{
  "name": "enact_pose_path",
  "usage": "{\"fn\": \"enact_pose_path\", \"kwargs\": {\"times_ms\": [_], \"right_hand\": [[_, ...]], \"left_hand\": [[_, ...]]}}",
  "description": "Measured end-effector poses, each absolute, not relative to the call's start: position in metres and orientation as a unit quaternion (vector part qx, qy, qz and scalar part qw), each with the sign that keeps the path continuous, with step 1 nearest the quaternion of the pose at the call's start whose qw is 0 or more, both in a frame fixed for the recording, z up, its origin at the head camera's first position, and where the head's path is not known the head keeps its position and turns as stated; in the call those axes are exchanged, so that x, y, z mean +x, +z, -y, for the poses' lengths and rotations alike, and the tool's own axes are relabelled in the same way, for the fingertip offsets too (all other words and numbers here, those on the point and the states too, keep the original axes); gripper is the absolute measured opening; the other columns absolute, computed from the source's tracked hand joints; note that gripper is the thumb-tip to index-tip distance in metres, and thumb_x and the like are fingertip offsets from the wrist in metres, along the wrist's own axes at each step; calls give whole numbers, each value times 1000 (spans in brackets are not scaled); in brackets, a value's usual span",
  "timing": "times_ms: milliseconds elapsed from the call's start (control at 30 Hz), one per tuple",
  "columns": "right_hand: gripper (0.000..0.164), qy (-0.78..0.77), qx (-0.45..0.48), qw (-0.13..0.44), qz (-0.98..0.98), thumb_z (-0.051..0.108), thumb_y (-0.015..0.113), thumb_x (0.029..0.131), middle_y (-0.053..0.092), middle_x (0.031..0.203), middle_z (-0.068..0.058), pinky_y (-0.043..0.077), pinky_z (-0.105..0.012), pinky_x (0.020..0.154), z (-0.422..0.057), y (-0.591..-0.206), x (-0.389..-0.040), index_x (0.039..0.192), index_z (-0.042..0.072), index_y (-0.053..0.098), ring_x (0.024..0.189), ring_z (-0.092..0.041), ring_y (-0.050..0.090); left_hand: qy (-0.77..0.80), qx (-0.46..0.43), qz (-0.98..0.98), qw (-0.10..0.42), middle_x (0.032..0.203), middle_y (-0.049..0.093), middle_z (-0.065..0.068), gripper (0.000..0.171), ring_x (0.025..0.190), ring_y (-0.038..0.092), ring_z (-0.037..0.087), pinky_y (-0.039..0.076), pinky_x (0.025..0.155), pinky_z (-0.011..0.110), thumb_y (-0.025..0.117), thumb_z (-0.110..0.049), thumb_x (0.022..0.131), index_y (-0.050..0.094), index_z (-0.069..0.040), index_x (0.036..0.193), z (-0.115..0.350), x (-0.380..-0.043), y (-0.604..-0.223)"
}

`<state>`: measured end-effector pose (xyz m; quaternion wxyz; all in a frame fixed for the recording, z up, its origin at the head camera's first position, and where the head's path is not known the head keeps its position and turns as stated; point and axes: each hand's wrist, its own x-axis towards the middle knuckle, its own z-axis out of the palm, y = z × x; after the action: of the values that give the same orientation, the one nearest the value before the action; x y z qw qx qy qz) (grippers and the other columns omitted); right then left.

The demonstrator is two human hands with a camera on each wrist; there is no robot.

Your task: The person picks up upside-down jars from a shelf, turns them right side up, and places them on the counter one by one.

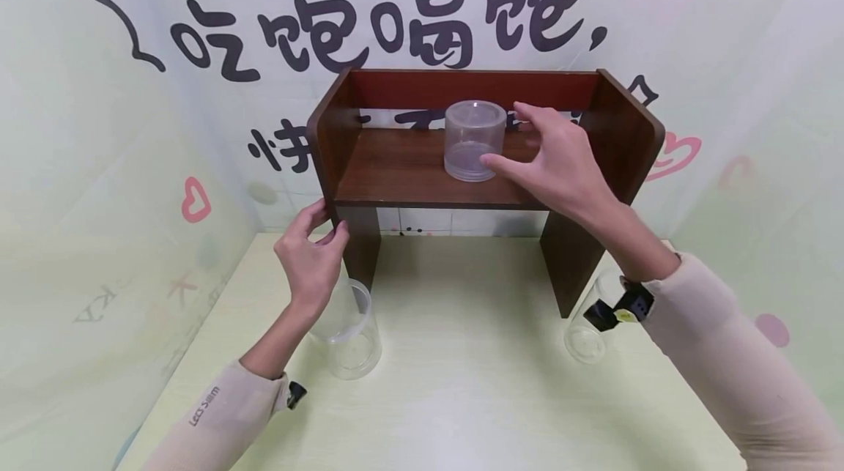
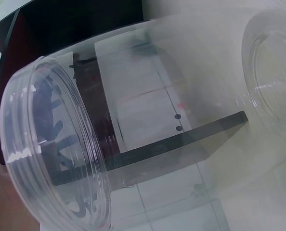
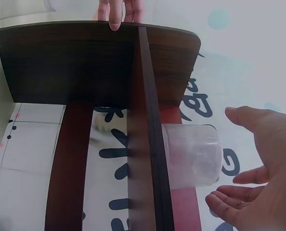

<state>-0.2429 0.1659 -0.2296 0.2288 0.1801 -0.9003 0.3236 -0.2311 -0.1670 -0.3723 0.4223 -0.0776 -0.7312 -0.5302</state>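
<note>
A dark brown wooden shelf (image 1: 402, 167) stands on the table, its board raised between two side panels. My left hand (image 1: 308, 258) grips the front edge of its left panel, with the thumb (image 3: 115, 21) over that edge in the right wrist view. On the board sits a short clear plastic jar (image 1: 473, 141). My right hand (image 1: 560, 163) is beside this jar, thumb and fingers spread; in the right wrist view a gap separates the hand (image 3: 263, 168) from the jar (image 3: 193, 156).
A larger clear jar (image 1: 354, 354) stands below my left hand and fills much of the left wrist view. Another clear jar (image 1: 585, 343) is by the shelf's right leg, partly hidden by my wrist camera. A printed cloth (image 1: 217, 9) hangs behind the table (image 1: 435, 383).
</note>
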Motion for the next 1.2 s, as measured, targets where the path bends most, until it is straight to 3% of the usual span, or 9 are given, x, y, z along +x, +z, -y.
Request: {"fn": "enact_pose_path", "kwargs": {"times_ms": [167, 367, 867, 1200], "right_hand": [[85, 320, 178, 233, 901, 38, 86, 89, 60, 145, -22, 57, -50, 108, -156, -228, -255, 155, 0, 50, 128, -36, 63], [86, 305, 168, 237, 907, 43, 84, 89, 61, 143, -23, 60, -50, 101, -149, -227, -266, 155, -1, 50, 123, -36, 61], [81, 313, 160, 229, 908, 45, 81, 91, 61, 143, -22, 61, -51, 100, -138, -230, -290, 151, -1, 54, 125, -36, 59], [77, 311, 160, 233, 908, 46, 79, 91, 61, 142, -22, 61, -51, 101, -138, -231, -290, 149, 0, 57, 125, -35, 59]], "left_hand": [[-528, -77, 734, 419, 114, 79, 17, 36, 104, 77, 28, 59, 78, 10, 80, 4, 88, 76, 0, 124, 167, -231, -373], [-532, -77, 733, 418, 113, 79, 17, 36, 104, 77, 28, 60, 78, 12, 79, 6, 87, 76, 1, 123, 166, -232, -373], [-532, -79, 734, 415, 113, 79, 16, 36, 104, 77, 28, 61, 79, 17, 80, 4, 88, 76, 0, 124, 165, -232, -372], [-532, -73, 733, 418, 114, 79, 17, 38, 104, 77, 29, 59, 78, 10, 81, 4, 87, 76, 1, 125, 166, -232, -372]]}}
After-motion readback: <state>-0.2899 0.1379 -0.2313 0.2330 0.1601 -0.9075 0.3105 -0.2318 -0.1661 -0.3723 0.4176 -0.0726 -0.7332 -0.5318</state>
